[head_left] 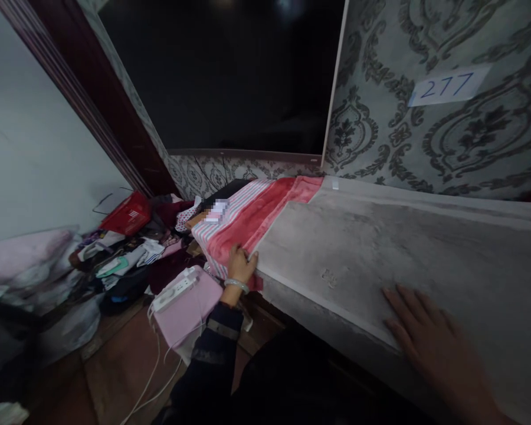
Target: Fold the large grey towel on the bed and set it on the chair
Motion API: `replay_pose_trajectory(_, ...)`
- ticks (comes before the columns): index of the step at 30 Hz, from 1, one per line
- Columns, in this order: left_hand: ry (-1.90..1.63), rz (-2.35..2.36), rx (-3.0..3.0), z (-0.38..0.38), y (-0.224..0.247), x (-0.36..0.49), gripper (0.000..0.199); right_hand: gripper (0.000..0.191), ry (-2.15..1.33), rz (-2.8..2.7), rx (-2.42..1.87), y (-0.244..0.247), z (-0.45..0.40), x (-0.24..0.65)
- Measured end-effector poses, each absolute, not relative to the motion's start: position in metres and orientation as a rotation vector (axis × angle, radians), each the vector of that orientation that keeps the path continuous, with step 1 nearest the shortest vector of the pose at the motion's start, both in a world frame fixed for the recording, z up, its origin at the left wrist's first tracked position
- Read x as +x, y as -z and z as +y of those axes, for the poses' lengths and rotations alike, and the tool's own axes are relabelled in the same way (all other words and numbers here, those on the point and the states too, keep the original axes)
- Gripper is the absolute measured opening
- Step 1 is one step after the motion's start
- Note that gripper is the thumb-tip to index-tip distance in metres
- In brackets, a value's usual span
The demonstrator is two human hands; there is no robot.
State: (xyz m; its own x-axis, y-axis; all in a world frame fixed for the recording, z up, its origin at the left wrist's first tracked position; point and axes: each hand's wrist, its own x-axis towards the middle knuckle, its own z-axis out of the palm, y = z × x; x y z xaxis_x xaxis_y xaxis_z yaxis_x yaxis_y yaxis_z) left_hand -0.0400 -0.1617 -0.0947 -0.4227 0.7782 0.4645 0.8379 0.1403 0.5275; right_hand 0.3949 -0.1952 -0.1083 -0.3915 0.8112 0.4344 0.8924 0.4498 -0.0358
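Observation:
A grey plush cloth [336, 248] covers most of a long low surface below the television. Past its left end lies a red blanket [252, 212] with pale stripes. My left hand [241, 267], with a bracelet at the wrist, is at the grey cloth's front left corner. Its fingers are bent around the cloth's edge, against the red blanket. My right hand [429, 333] rests palm down on the grey cloth with its fingers spread, holding nothing. A small raised mark [328, 278] shows on the cloth between my hands.
A large television [230, 77] hangs on the patterned wall. A paper marked 277 [449, 86] is stuck there. On the left are piled clothes [133, 257] and a red bag [128, 213]. A white power strip [176, 290] lies on a pink box [188, 313], its cords trailing down.

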Motion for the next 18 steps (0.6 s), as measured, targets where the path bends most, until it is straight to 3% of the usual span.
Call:
replay_pose_trajectory(5,1.005,-2.329,-1.605,-0.17,0.077,-0.027,0.02,0.069,0.247,-2.288,-1.459,0.118,-0.192,0.4)
replay_pose_trajectory(10,0.781,-2.108,-1.922,-0.173,0.051,0.015,0.044,0.071,0.208,-2.269,-1.432,0.109,-0.174,0.391)
replay_pose_trajectory(18,0.535,-2.175,-2.089,-0.161,0.047,0.045,0.068,0.058,0.048,-2.651,-1.068,0.034,-0.095,0.271)
